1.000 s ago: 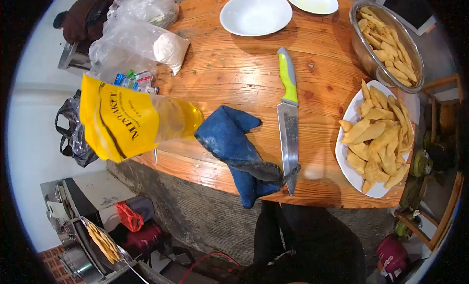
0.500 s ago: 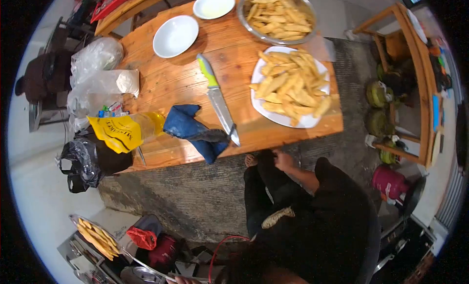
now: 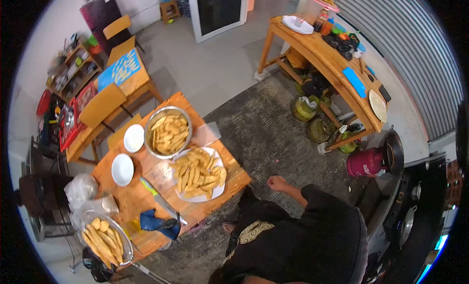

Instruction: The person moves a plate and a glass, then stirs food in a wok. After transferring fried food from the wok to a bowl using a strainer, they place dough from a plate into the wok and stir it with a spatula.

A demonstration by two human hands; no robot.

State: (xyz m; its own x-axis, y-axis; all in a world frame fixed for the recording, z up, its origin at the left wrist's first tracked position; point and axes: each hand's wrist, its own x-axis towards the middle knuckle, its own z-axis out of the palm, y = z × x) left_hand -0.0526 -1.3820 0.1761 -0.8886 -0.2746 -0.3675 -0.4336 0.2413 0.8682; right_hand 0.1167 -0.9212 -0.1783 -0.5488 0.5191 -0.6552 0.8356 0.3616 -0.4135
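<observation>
A wire strainer [image 3: 128, 254] full of long golden fried pieces [image 3: 103, 241] is over the table's near-left corner, covering much of the yellow pouch. Its long handle [image 3: 146, 272] runs out of the bottom edge; my left hand on that side is out of the picture. My right hand [image 3: 277, 183] hangs over the floor to the right of the table, fingers curled, with nothing seen in them. On the table, a white plate [image 3: 217, 192] and a steel bowl [image 3: 187, 119] hold similar fried pieces. Near them lie a green-handled knife [image 3: 166, 206] and a blue cloth [image 3: 152, 220].
Two white bowls [image 3: 122, 170] and plastic bags [image 3: 80, 190] are on the wooden table [image 3: 234, 174]. A second wooden table [image 3: 312, 44] stands at upper right, gas cylinders [image 3: 321, 131] beneath it. A pink cylinder [image 3: 361, 163] and a stove [image 3: 408, 206] are at right.
My view has turned to the right and taken in more of the room. The strainer has come up from the lower left to the table corner. My right hand has moved away from my leg.
</observation>
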